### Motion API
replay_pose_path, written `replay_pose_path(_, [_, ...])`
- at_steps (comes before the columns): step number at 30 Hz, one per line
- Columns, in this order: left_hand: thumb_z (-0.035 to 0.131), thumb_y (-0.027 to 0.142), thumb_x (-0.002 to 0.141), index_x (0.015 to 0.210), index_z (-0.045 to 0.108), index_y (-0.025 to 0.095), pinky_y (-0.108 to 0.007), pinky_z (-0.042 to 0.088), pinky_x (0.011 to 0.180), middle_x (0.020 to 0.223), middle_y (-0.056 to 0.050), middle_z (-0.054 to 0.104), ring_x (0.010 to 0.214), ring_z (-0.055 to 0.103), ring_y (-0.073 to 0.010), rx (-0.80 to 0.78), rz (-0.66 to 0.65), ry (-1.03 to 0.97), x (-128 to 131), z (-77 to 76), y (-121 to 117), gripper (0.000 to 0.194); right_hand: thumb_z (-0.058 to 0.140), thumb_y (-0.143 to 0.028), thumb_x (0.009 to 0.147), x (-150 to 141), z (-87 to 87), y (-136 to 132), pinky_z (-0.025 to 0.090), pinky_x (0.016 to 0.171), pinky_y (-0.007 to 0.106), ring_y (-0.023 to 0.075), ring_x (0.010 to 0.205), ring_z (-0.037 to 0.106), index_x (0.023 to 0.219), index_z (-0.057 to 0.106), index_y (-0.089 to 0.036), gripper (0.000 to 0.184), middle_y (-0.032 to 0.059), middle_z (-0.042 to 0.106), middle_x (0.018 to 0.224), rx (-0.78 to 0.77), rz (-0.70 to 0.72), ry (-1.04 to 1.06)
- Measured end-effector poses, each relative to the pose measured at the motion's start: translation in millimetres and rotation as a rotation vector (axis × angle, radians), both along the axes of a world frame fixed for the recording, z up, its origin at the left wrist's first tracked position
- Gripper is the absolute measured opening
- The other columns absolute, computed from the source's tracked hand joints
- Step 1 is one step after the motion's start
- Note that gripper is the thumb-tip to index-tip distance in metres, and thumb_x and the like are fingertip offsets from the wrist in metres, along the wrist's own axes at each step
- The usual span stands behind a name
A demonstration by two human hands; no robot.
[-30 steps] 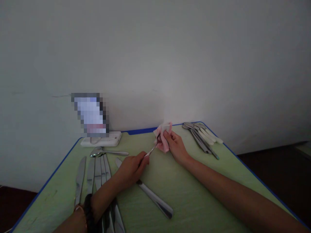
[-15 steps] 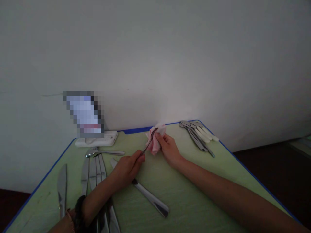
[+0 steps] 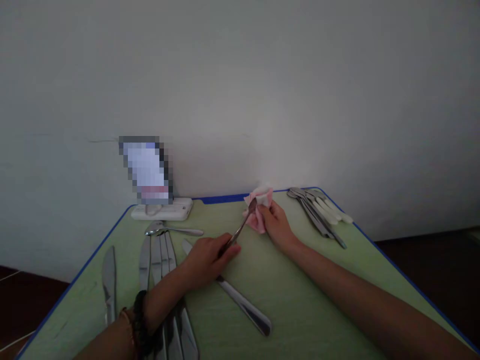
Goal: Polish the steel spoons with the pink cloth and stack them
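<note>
My left hand point(image 3: 206, 262) is closed around the handle of a metal spoon point(image 3: 242, 227), which slants up and away. Against the spoon's bowl lies a crumpled pink-and-white cloth point(image 3: 258, 225), pinched in my right hand point(image 3: 278, 226) with the thumb pressing near the bowl. Under my left hand a table knife point(image 3: 243, 306) rests diagonally on the green tabletop point(image 3: 300, 300). Several more knives point(image 3: 161, 255) lie side by side beneath my left forearm, partly hidden by it. Just beyond them is another spoon point(image 3: 183, 231), lying crosswise.
A single knife point(image 3: 109, 280) lies near the left table edge. Several metal spoons point(image 3: 311, 212) and white-handled cutlery point(image 3: 330, 210) are grouped at the back right. A blurred-out phone point(image 3: 148, 170) stands on a white base point(image 3: 165, 210) at the back left, before the wall point(image 3: 240, 90).
The camera view has shifted, so everything appears farther right. My left hand has drawn back from the cloth, showing more of the spoon's handle, and the bowl now faces me more.
</note>
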State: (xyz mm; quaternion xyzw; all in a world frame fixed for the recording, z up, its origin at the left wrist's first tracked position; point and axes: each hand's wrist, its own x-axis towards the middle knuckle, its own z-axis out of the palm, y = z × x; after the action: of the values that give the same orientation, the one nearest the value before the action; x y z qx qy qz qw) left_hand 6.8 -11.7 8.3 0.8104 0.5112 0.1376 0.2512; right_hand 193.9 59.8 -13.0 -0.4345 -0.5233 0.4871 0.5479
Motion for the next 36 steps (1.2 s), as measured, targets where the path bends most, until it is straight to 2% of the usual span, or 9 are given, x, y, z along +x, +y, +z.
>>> replay_pose_path(4, [0.069, 0.057, 0.07, 0.096, 0.061, 0.02, -0.023, 0.039, 0.066, 0.08, 0.0, 0.061, 0.074, 0.058, -0.0167, 0.023, -0.263, 0.015, -10.4, 11.1, 2.0, 0.046, 0.058, -0.033, 0.07, -0.6, -0.2, 6.1, 0.049, 0.066, 0.031, 0.0186, 0.069, 0.064, 0.084, 0.058, -0.019, 0.02, 0.0027, 0.069, 0.077, -0.139, -0.025, 0.249])
replay_pose_path(6, [0.071, 0.055, 0.068, 0.093, 0.064, 0.021, -0.025, 0.04, 0.073, 0.091, -0.003, 0.062, 0.086, 0.058, -0.0188, 0.055, -0.363, 0.052, -17.4, 17.8, 4.2, 0.042, 0.061, -0.03, 0.068, -1.2, 1.7, 6.8, 0.051, 0.066, 0.032, 0.0198, 0.072, 0.066, 0.086, 0.058, -0.018, 0.022, 0.0031, 0.069, 0.077, -0.17, 0.003, 0.301])
replay_pose_path(14, [0.07, 0.026, 0.078, 0.079, 0.073, 0.025, -0.025, 0.041, 0.082, 0.09, -0.001, 0.063, 0.09, 0.058, -0.0171, -0.017, -0.354, 0.172, -41.4, 47.0, 11.3, 0.003, 0.063, -0.028, 0.067, -2.1, 7.8, 4.3, 0.053, 0.068, 0.033, 0.0191, 0.07, 0.067, 0.081, 0.06, -0.018, 0.018, 0.0037, 0.07, 0.075, -0.199, 0.001, 0.322])
replay_pose_path(16, [0.067, 0.025, 0.08, 0.085, 0.072, 0.025, -0.028, 0.042, 0.086, 0.095, -0.003, 0.063, 0.092, 0.059, -0.0187, 0.006, -0.26, 0.231, -48.7, 54.1, 8.3, 0.007, 0.064, -0.028, 0.067, -1.3, 8.0, 5.1, 0.054, 0.068, 0.033, 0.019, 0.069, 0.067, 0.081, 0.061, -0.018, 0.018, 0.0036, 0.07, 0.075, -0.2, -0.002, 0.324])
replay_pose_path(19, [0.059, 0.036, 0.084, 0.108, 0.064, 0.021, -0.04, 0.04, 0.095, 0.113, -0.01, 0.06, 0.107, 0.055, -0.0267, 0.115, 0.106, 0.381, -65.5, 54.9, -4.0, 0.029, 0.066, -0.029, 0.067, -0.2, 6.5, 7.6, 0.054, 0.067, 0.034, 0.0198, 0.07, 0.067, 0.079, 0.061, -0.018, 0.017, 0.0037, 0.069, 0.073, -0.195, 0.008, 0.308])
replay_pose_path(23, [0.038, 0.051, 0.091, 0.137, 0.041, 0.017, -0.065, 0.027, 0.098, 0.143, -0.02, 0.038, 0.132, 0.031, -0.0399, 0.141, 0.627, 0.593, -87.9, 30.0, -36.3, 0.058, 0.067, -0.03, 0.066, -0.3, 4.3, 8.9, 0.054, 0.068, 0.035, 0.0216, 0.076, 0.067, 0.079, 0.061, -0.018, 0.018, 0.0046, 0.07, 0.078, -0.176, 0.03, 0.308])
replay_pose_path(28, [0.026, 0.062, 0.089, 0.147, 0.021, 0.024, -0.069, 0.021, 0.1, 0.155, -0.014, 0.015, 0.139, 0.015, -0.0414, 0.05, 0.615, 0.498, -92.1, -4.9, -70.8, 0.069, 0.067, -0.031, 0.067, -2.5, 5.2, 5.0, 0.053, 0.07, 0.035, 0.0221, 0.079, 0.067, 0.081, 0.061, -0.018, 0.02, 0.0039, 0.07, 0.079, -0.151, 0.049, 0.294])
replay_pose_path(32, [0.029, 0.059, 0.091, 0.149, 0.012, 0.025, -0.062, 0.021, 0.106, 0.157, -0.012, 0.003, 0.142, 0.006, -0.0372, 0.172, 0.562, 0.395, -81.5, -10.3, -73.6, 0.07, 0.067, -0.034, 0.066, -2.7, 3.6, 4.8, 0.053, 0.07, 0.035, 0.0218, 0.076, 0.067, 0.081, 0.062, -0.018, 0.023, 0.0036, 0.069, 0.075, -0.138, 0.032, 0.283])
replay_pose_path(36, [0.035, 0.055, 0.091, 0.147, 0.017, 0.035, -0.068, 0.016, 0.104, 0.157, -0.009, 0.005, 0.142, 0.006, -0.0372, 0.222, 0.451, 0.387, -68.7, -9.2, -65.9, 0.061, 0.068, -0.036, 0.066, -1.5, 0.4, 7.4, 0.052, 0.068, 0.035, 0.0213, 0.072, 0.066, 0.081, 0.062, -0.017, 0.025, 0.004, 0.069, 0.073, -0.137, 0.012, 0.251])
